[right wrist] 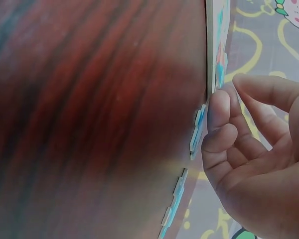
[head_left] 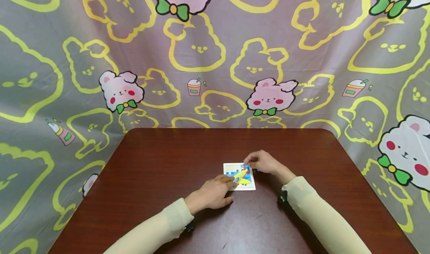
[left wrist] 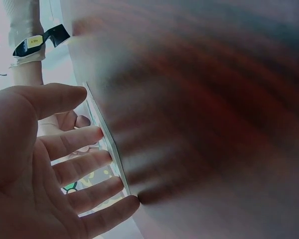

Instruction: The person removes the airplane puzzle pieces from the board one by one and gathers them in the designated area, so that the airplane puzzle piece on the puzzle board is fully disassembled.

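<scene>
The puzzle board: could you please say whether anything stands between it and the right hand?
Nothing visible does; the right hand is at the far right corner of the puzzle board. Loose pieces lie alongside.

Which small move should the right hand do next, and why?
Perhaps the right hand should gently press the blue corner piece: in the right wrist view it seems raised above the puzzle board, close to this hand, while the left hand touches the board's opposite side.

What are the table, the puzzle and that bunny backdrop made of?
Table: probably wood or wood-look veneer, smooth and slightly glossy, judging by reddish-brown grain and soft reflections. Puzzle: perhaps thin wood or stiff card, given its pale edges and printed face. Backdrop: likely printed fabric, since it hangs in folds.
</scene>
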Tool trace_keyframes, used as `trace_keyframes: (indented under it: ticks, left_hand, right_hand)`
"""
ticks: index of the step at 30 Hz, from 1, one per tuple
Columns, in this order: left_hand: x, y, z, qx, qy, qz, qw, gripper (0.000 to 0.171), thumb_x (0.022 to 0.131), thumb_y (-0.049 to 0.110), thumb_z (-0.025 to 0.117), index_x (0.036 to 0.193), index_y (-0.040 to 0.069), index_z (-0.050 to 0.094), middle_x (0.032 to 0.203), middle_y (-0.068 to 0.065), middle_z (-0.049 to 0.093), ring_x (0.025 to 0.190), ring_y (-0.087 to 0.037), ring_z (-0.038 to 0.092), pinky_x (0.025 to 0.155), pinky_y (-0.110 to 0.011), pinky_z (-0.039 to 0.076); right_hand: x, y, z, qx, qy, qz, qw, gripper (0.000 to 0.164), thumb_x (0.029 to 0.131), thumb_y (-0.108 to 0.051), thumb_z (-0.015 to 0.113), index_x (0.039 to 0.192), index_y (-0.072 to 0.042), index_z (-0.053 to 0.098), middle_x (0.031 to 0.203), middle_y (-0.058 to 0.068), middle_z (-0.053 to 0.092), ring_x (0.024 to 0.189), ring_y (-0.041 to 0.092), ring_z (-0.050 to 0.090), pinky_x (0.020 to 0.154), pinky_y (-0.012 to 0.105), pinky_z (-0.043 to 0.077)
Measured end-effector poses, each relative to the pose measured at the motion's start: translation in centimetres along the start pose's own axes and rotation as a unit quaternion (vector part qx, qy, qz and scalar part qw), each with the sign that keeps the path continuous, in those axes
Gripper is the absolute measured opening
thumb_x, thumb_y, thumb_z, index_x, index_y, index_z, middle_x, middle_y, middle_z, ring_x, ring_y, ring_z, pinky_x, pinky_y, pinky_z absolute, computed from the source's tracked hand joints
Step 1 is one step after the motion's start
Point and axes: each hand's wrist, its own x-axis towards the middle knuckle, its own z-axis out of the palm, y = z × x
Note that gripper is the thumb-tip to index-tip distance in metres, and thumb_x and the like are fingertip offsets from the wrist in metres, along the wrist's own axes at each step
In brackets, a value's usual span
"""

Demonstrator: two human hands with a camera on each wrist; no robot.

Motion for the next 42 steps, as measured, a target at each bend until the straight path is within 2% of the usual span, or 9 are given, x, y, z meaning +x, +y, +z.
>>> trace_keyframes:
  ticks: [7, 14, 26, 42]
  left_hand:
    - [-0.06, 0.02, -0.04, -0.001, 0.002, 0.003, 1.0, 0.049, 0.093, 0.039, 0.066, 0.138, 0.022, 0.06, 0.149, -0.001, 0.054, 0.138, -0.022, 0.05, 0.104, -0.038, 0.05]
    - [-0.14, 0.04, -0.04, 0.0, 0.011, 0.006, 0.9999, 0.049, 0.092, 0.039, 0.067, 0.137, 0.022, 0.061, 0.146, -0.001, 0.056, 0.136, -0.021, 0.051, 0.103, -0.038, 0.051]
    - [-0.06, 0.06, 0.0, -0.003, 0.002, -0.003, 1.0, 0.049, 0.093, 0.04, 0.066, 0.138, 0.024, 0.06, 0.148, 0.0, 0.054, 0.138, -0.02, 0.049, 0.102, -0.039, 0.052]
    - [-0.18, 0.13, 0.01, 0.003, 0.007, 0.001, 1.0, 0.051, 0.092, 0.04, 0.067, 0.139, 0.022, 0.06, 0.148, 0.0, 0.054, 0.137, -0.022, 0.05, 0.102, -0.038, 0.052]
  right_hand:
    - [-0.05, -0.38, 0.07, -0.001, 0.012, 0.002, 1.0, 0.013, 0.086, 0.001, 0.067, 0.096, -0.004, 0.075, 0.086, 0.013, 0.074, 0.056, 0.017, 0.06, 0.053, 0.03, 0.049]
    - [0.24, -0.43, 0.12, -0.021, 0.033, -0.007, 0.999, 0.011, 0.083, -0.001, 0.073, 0.092, -0.006, 0.076, 0.086, 0.008, 0.075, 0.071, 0.008, 0.061, 0.063, 0.025, 0.049]
    - [0.44, -0.16, 0.29, -0.009, 0.037, -0.009, 0.999, 0.013, 0.079, 0.002, 0.074, 0.089, -0.006, 0.076, 0.082, 0.006, 0.074, 0.075, 0.01, 0.063, 0.064, 0.026, 0.051]
    - [0.38, 0.1, 0.09, 0.016, 0.015, 0.021, 1.0, 0.014, 0.082, 0.0, 0.071, 0.094, -0.006, 0.076, 0.078, 0.005, 0.072, 0.057, 0.019, 0.06, 0.05, 0.029, 0.046]
